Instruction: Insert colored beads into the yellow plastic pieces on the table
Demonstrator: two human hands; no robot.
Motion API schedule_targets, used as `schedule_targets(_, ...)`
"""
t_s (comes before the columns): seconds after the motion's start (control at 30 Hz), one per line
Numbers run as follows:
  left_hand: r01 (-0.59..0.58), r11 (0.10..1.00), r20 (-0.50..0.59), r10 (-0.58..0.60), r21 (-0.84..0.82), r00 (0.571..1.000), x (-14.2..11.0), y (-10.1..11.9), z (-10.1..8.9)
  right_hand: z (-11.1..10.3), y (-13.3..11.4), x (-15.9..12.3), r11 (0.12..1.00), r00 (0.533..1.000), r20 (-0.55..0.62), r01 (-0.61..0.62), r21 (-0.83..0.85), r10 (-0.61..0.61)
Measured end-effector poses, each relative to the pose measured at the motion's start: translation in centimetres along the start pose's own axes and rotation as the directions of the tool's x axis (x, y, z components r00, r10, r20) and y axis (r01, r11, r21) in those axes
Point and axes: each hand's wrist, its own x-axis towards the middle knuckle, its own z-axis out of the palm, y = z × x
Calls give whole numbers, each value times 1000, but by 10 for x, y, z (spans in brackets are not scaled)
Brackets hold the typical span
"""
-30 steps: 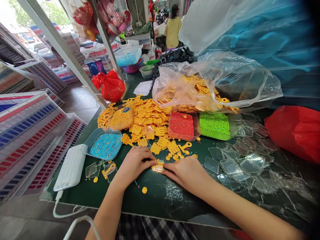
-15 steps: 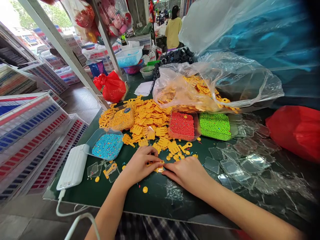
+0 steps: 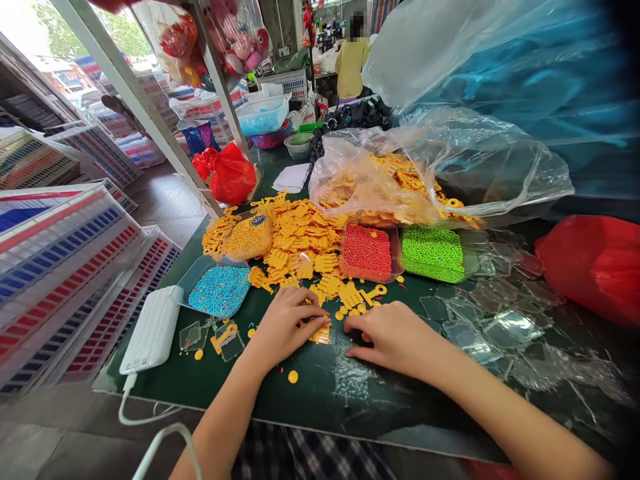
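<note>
My left hand (image 3: 285,327) rests on the dark green tabletop (image 3: 310,407), its fingertips at a small yellow plastic piece (image 3: 321,335). My right hand (image 3: 395,335) lies flat a little to the right, apart from that piece and holding nothing. Beyond them is a heap of flat yellow plastic pieces (image 3: 300,243). Around it stand shallow trays of blue beads (image 3: 219,291), red beads (image 3: 367,252), green beads (image 3: 433,255) and yellow beads (image 3: 249,236). Left of my left hand lies a yellow part on clear plastic (image 3: 225,339).
A clear bag of yellow pieces (image 3: 390,187) sits at the back. Clear plastic sheets (image 3: 480,320) cover the table's right side. A white power bank (image 3: 153,330) lies by the near left edge. Striped crates (image 3: 65,267) stand left, and a co-worker (image 3: 351,67) stands far back.
My right hand has slid rightward, away from the small yellow piece. My left hand stays at the piece, and the view has shifted slightly.
</note>
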Motion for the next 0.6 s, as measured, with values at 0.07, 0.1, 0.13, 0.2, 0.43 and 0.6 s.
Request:
schedule_targets(0.07, -36, 999, 37, 35, 4, 999, 2, 5, 5, -10, 10, -2, 995, 996, 67, 44, 88, -50)
schedule_targets(0.1, -47, 999, 58, 47, 4, 997, 3, 8, 7, -14, 15, -3, 992, 995, 90, 42, 116, -53)
schedule_targets(0.13, -57, 998, 80, 57, 2, 995, 4, 10, 8, -17, 19, -3, 991, 994, 101, 29, 128, -42)
schedule_targets(0.2, -72, 997, 117, 72, -5, 991, 5, 13, 11, -20, 24, -4, 992, 995, 100, 0, 124, -13)
schedule_targets(0.43, -95, 995, 193, 99, -30, 976, 8, 19, 17, -15, 23, -2, 999, 998, 53, 37, 13, -37)
schedule_targets(0.6, -122, 992, 233, 127, -36, 964, 9, 20, 17, -15, 20, -1, 996, 997, 9, 80, -45, -80)
